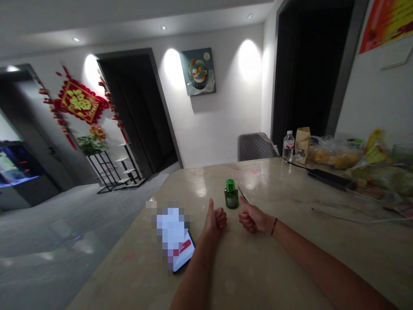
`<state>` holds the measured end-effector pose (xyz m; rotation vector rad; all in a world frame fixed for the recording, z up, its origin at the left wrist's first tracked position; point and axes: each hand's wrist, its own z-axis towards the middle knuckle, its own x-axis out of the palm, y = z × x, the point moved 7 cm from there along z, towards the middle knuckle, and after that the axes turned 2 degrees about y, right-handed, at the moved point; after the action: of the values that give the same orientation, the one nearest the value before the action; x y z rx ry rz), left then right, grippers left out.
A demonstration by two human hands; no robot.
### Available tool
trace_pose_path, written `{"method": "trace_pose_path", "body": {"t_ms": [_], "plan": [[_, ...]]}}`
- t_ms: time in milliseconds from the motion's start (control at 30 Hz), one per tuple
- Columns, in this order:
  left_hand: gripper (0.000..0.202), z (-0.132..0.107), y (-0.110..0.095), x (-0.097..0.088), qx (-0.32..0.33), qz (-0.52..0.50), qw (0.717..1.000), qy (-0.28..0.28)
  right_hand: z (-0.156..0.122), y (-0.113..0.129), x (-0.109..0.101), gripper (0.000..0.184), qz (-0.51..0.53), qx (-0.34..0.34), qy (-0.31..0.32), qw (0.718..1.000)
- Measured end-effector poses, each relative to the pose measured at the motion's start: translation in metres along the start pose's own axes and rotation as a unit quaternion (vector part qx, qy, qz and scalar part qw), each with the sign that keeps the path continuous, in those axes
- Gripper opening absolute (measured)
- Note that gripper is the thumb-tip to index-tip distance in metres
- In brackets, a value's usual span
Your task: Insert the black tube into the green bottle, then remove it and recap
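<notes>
Both my hands rest on a beige marble table [290, 258], each curled into a fist with the thumb sticking up. My left hand [215, 220] and my right hand [251, 217] hold nothing. Just beyond and between them stands a small green bottle [231, 194] with a green cap, upright, not touched by either hand. A thin dark stick [242, 194] lies beside the bottle on its right. A phone [180, 249] with a lit screen lies flat to the left of my left forearm.
Along the table's right side lie a dark flat bar [325, 178], plastic bags of food [335, 156], a water bottle [288, 146], a paper bag [302, 144] and a white cable [355, 217]. A grey chair [254, 146] stands at the far end. Open floor lies left.
</notes>
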<state>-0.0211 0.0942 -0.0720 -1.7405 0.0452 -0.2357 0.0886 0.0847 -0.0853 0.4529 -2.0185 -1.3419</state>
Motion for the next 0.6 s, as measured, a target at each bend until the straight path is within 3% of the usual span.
{"method": "trace_pose_path", "body": {"t_ms": [33,100,167,200,333,400,500,600], "plan": [[0.053,-0.001,-0.008,-0.011,0.047,0.053,0.993,-0.096,0.001,0.008,-0.009,0.055,-0.006,-0.049,-0.053,0.997],[0.049,-0.007,-0.019,-0.018,0.095,0.093,0.974,-0.186,-0.004,0.025,-0.028,0.053,-0.046,-0.144,-0.175,0.973],[0.046,-0.024,-0.036,-0.025,0.177,0.167,0.918,-0.315,-0.015,0.042,-0.039,0.049,-0.140,-0.212,-0.276,0.927],[0.045,-0.031,-0.042,-0.023,0.208,0.201,0.895,-0.339,-0.023,0.051,-0.041,0.048,-0.201,-0.240,-0.316,0.896],[0.040,-0.043,-0.052,-0.005,0.276,0.339,0.836,-0.331,-0.053,0.078,-0.033,0.041,-0.406,-0.323,-0.419,0.745],[0.038,-0.041,-0.048,0.003,0.287,0.398,0.821,-0.293,-0.061,0.083,-0.031,0.038,-0.458,-0.328,-0.448,0.694],[0.037,-0.030,-0.036,0.009,0.266,0.458,0.817,-0.226,-0.062,0.082,-0.034,0.037,-0.494,-0.310,-0.469,0.663],[0.039,-0.022,-0.027,0.005,0.235,0.463,0.830,-0.205,-0.054,0.074,-0.042,0.040,-0.505,-0.280,-0.462,0.673]]}}
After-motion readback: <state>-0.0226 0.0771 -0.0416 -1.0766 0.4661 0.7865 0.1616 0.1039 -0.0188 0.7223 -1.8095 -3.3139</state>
